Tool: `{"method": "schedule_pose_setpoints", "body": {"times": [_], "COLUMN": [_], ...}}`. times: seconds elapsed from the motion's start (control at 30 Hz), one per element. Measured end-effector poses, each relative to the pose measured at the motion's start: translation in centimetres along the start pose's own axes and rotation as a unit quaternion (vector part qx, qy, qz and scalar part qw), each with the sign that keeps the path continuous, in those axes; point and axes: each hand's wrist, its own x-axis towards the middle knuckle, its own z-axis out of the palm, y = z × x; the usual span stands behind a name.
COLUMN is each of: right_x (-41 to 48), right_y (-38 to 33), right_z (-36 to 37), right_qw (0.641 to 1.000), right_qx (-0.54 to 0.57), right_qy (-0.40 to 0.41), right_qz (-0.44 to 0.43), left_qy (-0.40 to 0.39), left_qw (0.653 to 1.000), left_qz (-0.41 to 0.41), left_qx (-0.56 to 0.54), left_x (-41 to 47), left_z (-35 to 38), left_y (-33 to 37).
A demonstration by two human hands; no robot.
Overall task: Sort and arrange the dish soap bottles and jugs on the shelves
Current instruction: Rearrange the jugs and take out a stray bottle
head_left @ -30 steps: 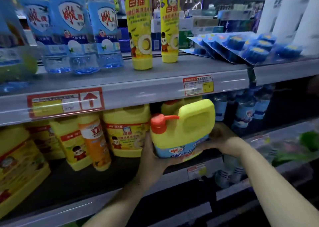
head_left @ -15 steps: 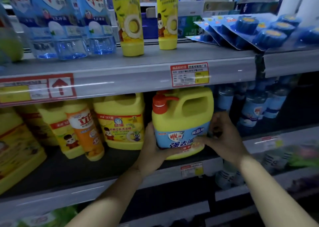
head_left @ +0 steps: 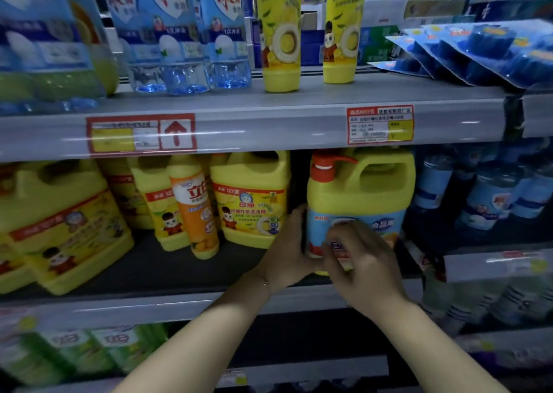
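A yellow jug with a red pump and a blue label (head_left: 362,192) stands upright on the middle shelf (head_left: 167,270), under the upper shelf's edge. My left hand (head_left: 287,249) grips its lower left side. My right hand (head_left: 362,261) lies across its front label, fingers curled on it. To the left stand another yellow jug (head_left: 251,198), an orange bottle (head_left: 196,207) and more yellow jugs (head_left: 57,222).
The upper shelf (head_left: 269,123) carries blue-labelled clear bottles (head_left: 176,33), two yellow tube bottles (head_left: 281,33) and blue blister packs (head_left: 478,51). Blue bottles (head_left: 484,195) stand right of the jug. Green bottles (head_left: 74,350) fill the shelf below.
The jug went from tilted in front of the shelf to upright and deeper on the middle shelf. My right hand shifted from its right side onto the front label.
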Motion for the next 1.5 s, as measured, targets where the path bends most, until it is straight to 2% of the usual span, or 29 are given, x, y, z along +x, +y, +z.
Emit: {"method": "schedule_pose_setpoints", "body": {"times": [0.07, 0.13, 0.3, 0.37, 0.47, 0.53, 0.63, 0.7, 0.77, 0.9, 1.07, 1.17, 1.27, 1.37, 1.5], "right_x": [0.5, 1.1, 3.9, 5.2, 6.9, 6.8, 4.8, 3.4, 3.5, 5.6, 4.6, 3.1, 1.6, 1.4, 2.3], "right_y": [-1.9, -3.7, -5.5, -5.3, -4.8, -4.6, -5.9, -7.2, -7.8, -7.6, -7.4, -7.6, -7.6, -7.8, -8.0], "right_z": [1.1, 3.0, 9.4, 11.3, 13.0, 13.3, 13.2, 12.9, 12.9, 12.9, 11.8, 10.2, 8.4, 6.6, 5.1], "right_qw": [0.995, 0.981, 0.954, 0.926, 0.856, 0.859, 0.899, 0.910, 0.910, 0.879, 0.885, 0.884, 0.885, 0.888, 0.872], "right_qx": [0.087, 0.167, 0.194, 0.229, 0.310, 0.265, 0.172, 0.174, 0.212, 0.329, 0.375, 0.409, 0.425, 0.418, 0.447], "right_qy": [-0.044, -0.087, -0.088, -0.083, -0.067, -0.058, -0.018, 0.010, 0.023, 0.021, 0.061, 0.040, 0.006, -0.040, -0.073], "right_qz": [-0.002, 0.055, 0.211, 0.288, 0.408, 0.434, 0.403, 0.376, 0.356, 0.346, 0.269, 0.223, 0.188, 0.185, 0.186], "left_qy": [0.023, 0.070, 0.182, 0.188, 0.163, 0.144, 0.145, 0.148, 0.144, 0.133, 0.070, 0.040, 0.053, 0.046, 0.048], "left_qw": [0.998, 0.991, 0.962, 0.959, 0.959, 0.961, 0.959, 0.959, 0.961, 0.962, 0.975, 0.984, 0.980, 0.979, 0.985], "left_qz": [-0.002, -0.025, -0.113, -0.123, -0.156, -0.176, -0.199, -0.202, -0.201, -0.212, -0.198, -0.170, -0.192, -0.192, -0.150], "left_qx": [0.057, 0.115, 0.170, 0.173, 0.173, 0.159, 0.139, 0.135, 0.125, 0.108, 0.070, 0.024, -0.004, -0.044, -0.076], "left_x": [-1.0, -2.3, -5.0, -5.8, -6.4, -6.4, -6.3, -6.3, -6.1, -5.9, -6.6, -6.8, -7.1, -7.4, -7.7], "left_z": [-1.5, -3.6, -8.2, -9.4, -10.5, -10.9, -11.4, -11.7, -11.8, -12.1, -12.4, -12.8, -13.6, -14.3, -14.9], "left_y": [-0.6, -1.6, -3.7, -4.2, -4.5, -4.7, -5.2, -5.5, -5.6, -5.3, -4.5, -3.8, -3.2, -3.2, -1.8]}}
